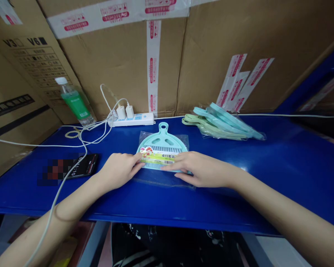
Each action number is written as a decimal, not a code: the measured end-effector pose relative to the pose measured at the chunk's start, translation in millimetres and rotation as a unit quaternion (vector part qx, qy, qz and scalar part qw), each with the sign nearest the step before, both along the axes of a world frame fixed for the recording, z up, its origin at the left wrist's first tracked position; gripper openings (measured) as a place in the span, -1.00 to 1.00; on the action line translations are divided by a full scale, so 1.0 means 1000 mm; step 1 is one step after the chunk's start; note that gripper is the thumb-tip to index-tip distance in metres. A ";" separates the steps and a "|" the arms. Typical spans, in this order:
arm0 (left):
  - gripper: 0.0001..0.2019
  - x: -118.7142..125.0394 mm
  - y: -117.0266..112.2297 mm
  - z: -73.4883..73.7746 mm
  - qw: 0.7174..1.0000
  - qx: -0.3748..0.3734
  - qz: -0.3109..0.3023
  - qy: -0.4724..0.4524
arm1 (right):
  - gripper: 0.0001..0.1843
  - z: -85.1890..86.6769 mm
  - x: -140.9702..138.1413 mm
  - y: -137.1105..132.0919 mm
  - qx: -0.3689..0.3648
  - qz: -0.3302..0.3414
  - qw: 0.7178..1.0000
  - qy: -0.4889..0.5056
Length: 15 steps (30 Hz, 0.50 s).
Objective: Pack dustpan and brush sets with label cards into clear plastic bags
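Observation:
A light blue mini dustpan (pixel 163 140) with a printed label card lies in a clear plastic bag (pixel 183 139) on the blue table (pixel 280 163). My left hand (pixel 119 170) rests at the bag's left lower corner, fingers curled and pinching its edge near the label. My right hand (pixel 199 168) lies flat across the bag's lower right part, fingers stretched toward the left and pressing on the label.
A stack of bagged blue and green dustpans (pixel 222 124) lies at the back right. A white power strip (pixel 132 118) with chargers, a green-labelled bottle (pixel 74 101), a bead bracelet (pixel 72 133) and a phone (pixel 83 165) on a cable are at the left. Cardboard boxes (pixel 211 55) wall the back.

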<state>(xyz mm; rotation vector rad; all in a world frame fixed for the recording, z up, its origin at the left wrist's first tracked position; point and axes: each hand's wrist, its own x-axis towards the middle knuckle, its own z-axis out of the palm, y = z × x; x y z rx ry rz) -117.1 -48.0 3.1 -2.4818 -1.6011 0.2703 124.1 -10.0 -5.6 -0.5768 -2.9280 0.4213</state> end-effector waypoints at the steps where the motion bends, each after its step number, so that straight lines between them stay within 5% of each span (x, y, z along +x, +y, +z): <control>1: -0.73 0.000 0.000 0.000 1.000 0.001 0.001 -0.004 | -0.53 0.000 0.000 0.000 -0.003 0.000 1.000 -0.002; 15: -0.76 -0.002 0.001 0.000 0.999 -0.003 -0.037 -0.007 | -0.50 0.002 0.004 0.002 -0.013 -0.017 1.000 -0.013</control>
